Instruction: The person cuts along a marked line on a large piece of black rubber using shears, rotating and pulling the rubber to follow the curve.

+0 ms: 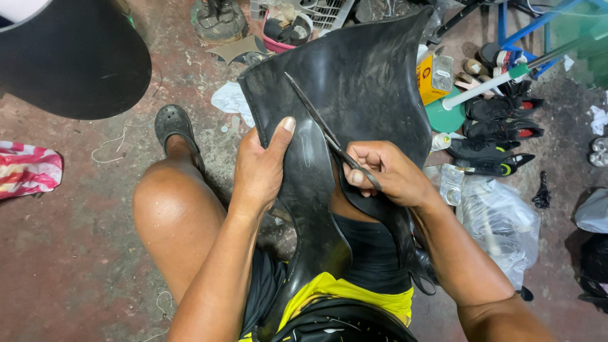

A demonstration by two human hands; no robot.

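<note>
One big sheet of black rubber (373, 82), matte w/ grey scuffs and a dull sheen, curved like a cut inner tube, edges wavy; it stands up over the lap at frame centre and fans wide toward 12 o'clock. A narrow strip of it (392, 221) trails down toward 6 o'clock, already parted from the main piece.

Left hand (259, 171): fingers wrapped behind the sheet's left edge, thumb flat on the front face pointing to 12, closed firmly on the rubber. Forearm comes up from 6–7 o'clock.

Right hand (389, 171): curled tight round the handles of one pair of dark metal scissors (323, 130), fingers folded, knuckles toward 9. Blades long, thin, lying across the rubber and pointing to 10–11 o'clock; can't tell how far blades are apart. Forearm enters from 4–5 o'clock.

Bare knee at 8 o'clock, one black perforated clog (174, 123) on the foot at 9–10. Floor is rough reddish concrete, stained.

At 2–3 o'clock: approx. 4 black shoes (500, 130) stacked in a row, some w/ red or green trim; 1 white stick w/ green band (506, 76); 1 yellow box (430, 79). At 4 o'clock 1 crumpled clear plastic bag (500, 221). At 12 o'clock 1 pink tub (285, 31). At 9 o'clock 1 red-and-white striped cloth (28, 168).
</note>
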